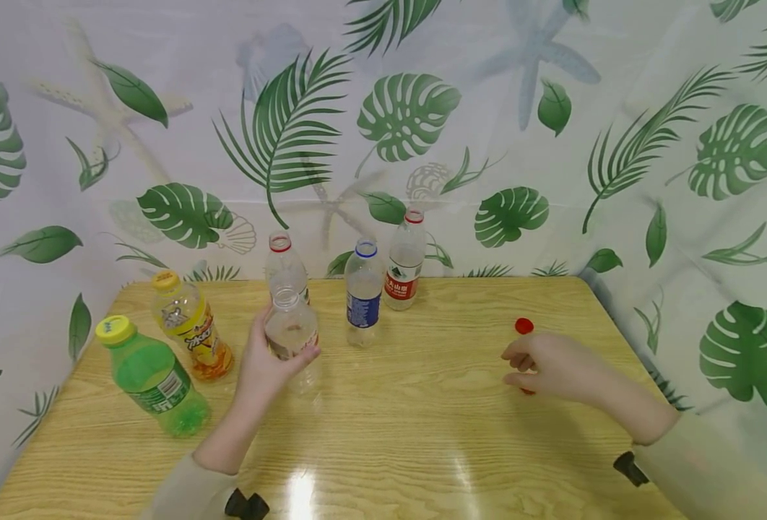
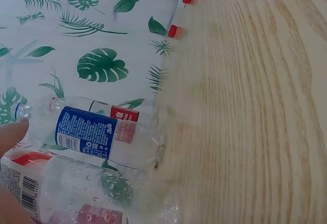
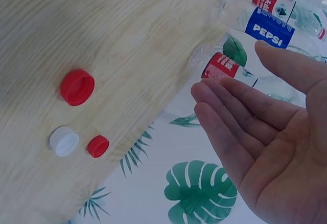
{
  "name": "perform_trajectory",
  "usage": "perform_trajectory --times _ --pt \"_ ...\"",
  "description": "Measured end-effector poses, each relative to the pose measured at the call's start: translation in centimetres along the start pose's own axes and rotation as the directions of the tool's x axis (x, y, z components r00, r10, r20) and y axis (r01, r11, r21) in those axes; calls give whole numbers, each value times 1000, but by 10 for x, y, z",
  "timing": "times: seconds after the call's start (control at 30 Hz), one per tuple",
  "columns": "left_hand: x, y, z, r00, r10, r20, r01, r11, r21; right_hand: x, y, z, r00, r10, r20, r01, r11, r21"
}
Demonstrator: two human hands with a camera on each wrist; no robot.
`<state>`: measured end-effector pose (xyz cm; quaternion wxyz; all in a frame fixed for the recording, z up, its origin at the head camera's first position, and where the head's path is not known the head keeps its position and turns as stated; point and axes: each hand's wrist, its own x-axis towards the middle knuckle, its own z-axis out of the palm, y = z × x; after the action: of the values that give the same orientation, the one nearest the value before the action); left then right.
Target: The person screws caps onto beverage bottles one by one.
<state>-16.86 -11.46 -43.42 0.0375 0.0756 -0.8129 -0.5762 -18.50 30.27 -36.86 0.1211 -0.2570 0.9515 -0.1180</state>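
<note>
My left hand (image 1: pixel 268 365) grips an uncapped clear plastic bottle (image 1: pixel 290 328), its thumb across the front. The bottle's label with a barcode (image 2: pixel 29 193) shows in the left wrist view. My right hand (image 1: pixel 549 365) hovers over the table's right side, fingers loosely bent with nothing in them; its palm shows bare in the right wrist view. Near it lie a larger red cap (image 3: pixel 77 87), a white cap (image 3: pixel 64 140) and a smaller red cap (image 3: pixel 98 146). The head view shows a red cap (image 1: pixel 523 326) just beyond the right hand; the white cap is hidden there.
Behind the held bottle stands a red-necked clear bottle (image 1: pixel 286 263). Right of it are a blue-labelled Pepsi bottle (image 1: pixel 362 310) and a red-labelled bottle (image 1: pixel 403 271). At left stand a green bottle (image 1: pixel 159 383) and an orange-yellow bottle (image 1: pixel 195 328), both with yellow caps.
</note>
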Motion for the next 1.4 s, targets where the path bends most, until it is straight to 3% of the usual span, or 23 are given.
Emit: perform_trajectory --times 0.33,0.67,0.9,1.13,1.4 --pt "3 -7 5 1000 0 -9 0 997 -72 -3 14 -19 999 27 -45 -27 1000 3" --pt "1 -6 3 1000 -10 -2 10 999 -46 -12 33 -32 993 49 -104 -51 999 -11" --pt "-7 3 1 1000 -13 24 14 999 -34 -21 45 -31 992 85 -94 -84 996 13" --pt "-21 16 5 998 38 54 -33 996 -87 -26 56 -27 989 117 -89 -117 993 1" --pt "-37 29 7 985 81 151 -62 990 -127 -33 69 -22 985 154 -79 -154 988 -6"
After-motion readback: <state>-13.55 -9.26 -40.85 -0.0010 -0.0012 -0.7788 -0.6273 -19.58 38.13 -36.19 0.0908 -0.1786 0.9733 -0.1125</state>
